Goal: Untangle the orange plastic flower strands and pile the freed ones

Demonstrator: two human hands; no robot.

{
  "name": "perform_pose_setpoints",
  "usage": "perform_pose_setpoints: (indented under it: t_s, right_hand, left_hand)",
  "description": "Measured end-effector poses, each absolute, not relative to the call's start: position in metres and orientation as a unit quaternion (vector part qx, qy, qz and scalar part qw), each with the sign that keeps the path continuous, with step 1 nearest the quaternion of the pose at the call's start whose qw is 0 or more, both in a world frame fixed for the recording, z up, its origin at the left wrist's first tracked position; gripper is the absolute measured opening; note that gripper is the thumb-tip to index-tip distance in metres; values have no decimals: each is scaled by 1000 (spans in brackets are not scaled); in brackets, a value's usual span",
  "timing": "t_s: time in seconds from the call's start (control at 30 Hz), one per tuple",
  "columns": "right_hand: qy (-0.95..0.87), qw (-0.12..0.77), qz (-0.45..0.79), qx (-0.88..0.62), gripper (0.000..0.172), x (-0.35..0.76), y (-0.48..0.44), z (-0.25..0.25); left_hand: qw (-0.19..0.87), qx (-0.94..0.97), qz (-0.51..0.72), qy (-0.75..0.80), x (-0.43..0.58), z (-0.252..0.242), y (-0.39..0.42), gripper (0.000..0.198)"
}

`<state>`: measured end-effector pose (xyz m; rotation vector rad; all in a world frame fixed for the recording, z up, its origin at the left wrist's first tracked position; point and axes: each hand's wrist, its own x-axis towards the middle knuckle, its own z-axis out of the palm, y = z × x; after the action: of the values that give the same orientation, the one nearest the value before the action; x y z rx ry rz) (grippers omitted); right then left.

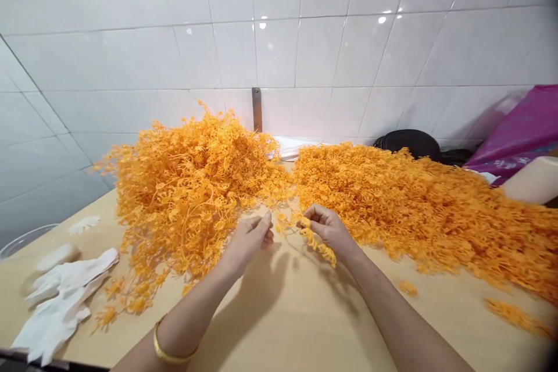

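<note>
The left hand [246, 241] and right hand [329, 229] pinch an orange sprig [317, 242] between them, held clear of the heaped foliage [192, 192] behind.

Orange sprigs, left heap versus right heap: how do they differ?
The left heap stands taller and domed; the right heap lies lower and flatter. The left heap is more compact, while the right heap spreads further across the table. Both are the same orange and rest on the pale wooden tabletop.
</note>
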<state>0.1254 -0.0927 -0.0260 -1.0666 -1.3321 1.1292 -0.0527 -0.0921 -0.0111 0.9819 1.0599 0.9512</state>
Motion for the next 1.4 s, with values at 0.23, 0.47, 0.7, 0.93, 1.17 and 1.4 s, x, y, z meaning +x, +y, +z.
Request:
perform_pose_setpoints:
  t_s: [0.23,0.47,0.7,0.93,1.17,1.4]
  right_hand:
    - [-581,524,460,-419,10,129,-92,-29]
    - [-480,547,529,-437,29,135,-89,-29]
    - [-590,533,365,-483,23,131,-82,-44]
    - [-545,583,286,-529,23,117,-83,-45]
    - [-273,754,335,-495,25,139,-75,-29]
    - [-324,722,321,-521,29,156,-76,-24]
  left_hand:
    - [804,301,296,418,-19,-26,-75,16]
    - [715,430,406,372,5,-28,-62,10]
    - [768,388,371,349,7,-40,-62,9]
    - [770,389,363,351,8,-42,-57,5]
    - [835,350,346,247,5,-39,-60,11]
    - [766,324,450,324,-3,-48,-48,12]
